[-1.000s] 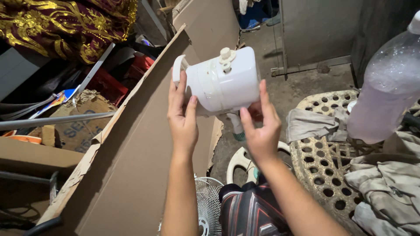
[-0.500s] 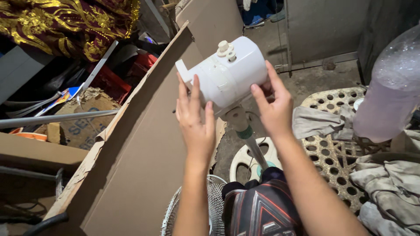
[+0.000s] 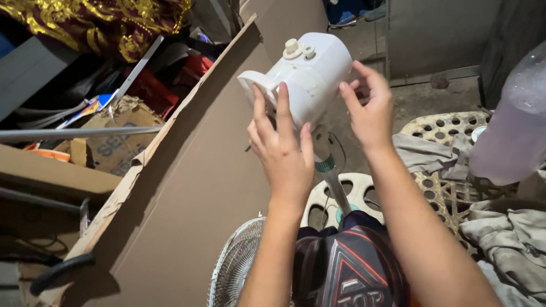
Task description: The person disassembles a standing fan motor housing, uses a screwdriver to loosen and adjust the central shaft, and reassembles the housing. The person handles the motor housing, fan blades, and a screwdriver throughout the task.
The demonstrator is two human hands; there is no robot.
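A white fan motor housing [image 3: 310, 71] with small knobs on top sits on a thin stand pole [image 3: 334, 182]. My left hand [image 3: 280, 149] grips its near side from below, fingers pressed up against the casing. My right hand [image 3: 371, 108] holds the right side, fingers curled around the rear of the casing. The housing tilts, its front end pointing left. A round white fan base [image 3: 358, 190] lies on the floor under the pole. A white wire fan grille [image 3: 233, 267] leans by my knee.
A large brown cardboard sheet [image 3: 193, 187] leans on the left. Behind it are boxes, red crates and gold-patterned cloth [image 3: 108, 23]. On the right stand a perforated plastic chair [image 3: 449, 182] with grey rags [image 3: 506, 250] and a big clear plastic bottle [image 3: 512, 131].
The housing has swung from facing me squarely to tilted with its front end to the left. Both hands shifted right and lower on the casing; the pole and base came into view.
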